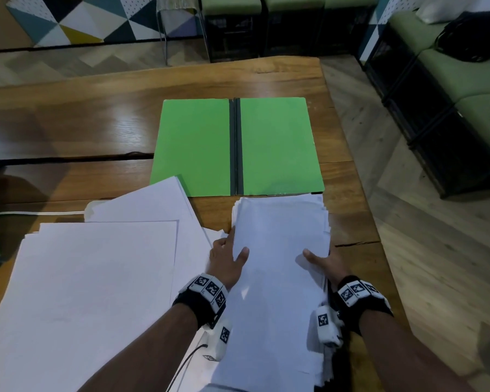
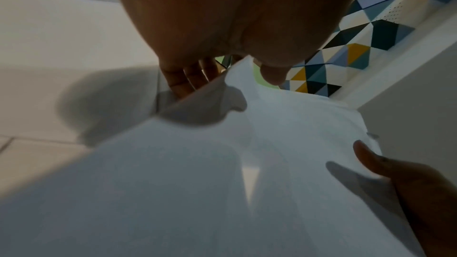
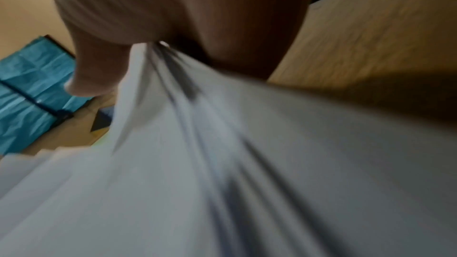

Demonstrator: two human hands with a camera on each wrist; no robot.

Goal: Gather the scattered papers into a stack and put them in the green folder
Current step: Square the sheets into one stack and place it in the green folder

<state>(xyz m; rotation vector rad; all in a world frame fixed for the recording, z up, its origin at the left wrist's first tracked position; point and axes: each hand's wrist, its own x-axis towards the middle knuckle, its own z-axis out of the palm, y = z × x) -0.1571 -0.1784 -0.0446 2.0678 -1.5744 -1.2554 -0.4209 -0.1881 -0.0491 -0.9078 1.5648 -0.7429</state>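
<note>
Fingers under stack edge: left wrist cam only.

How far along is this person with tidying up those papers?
Partway. The green folder already lies open. The left hand and right hand grip a rough stack by its sides. Loose sheets remain on the table, and nothing lies in the folder.

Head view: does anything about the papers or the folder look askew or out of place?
Yes. The stack held by the left hand and right hand is ragged, its sheet edges stepped along the right side. The loose papers to the left lie fanned, one corner overlapping the open green folder.
</note>
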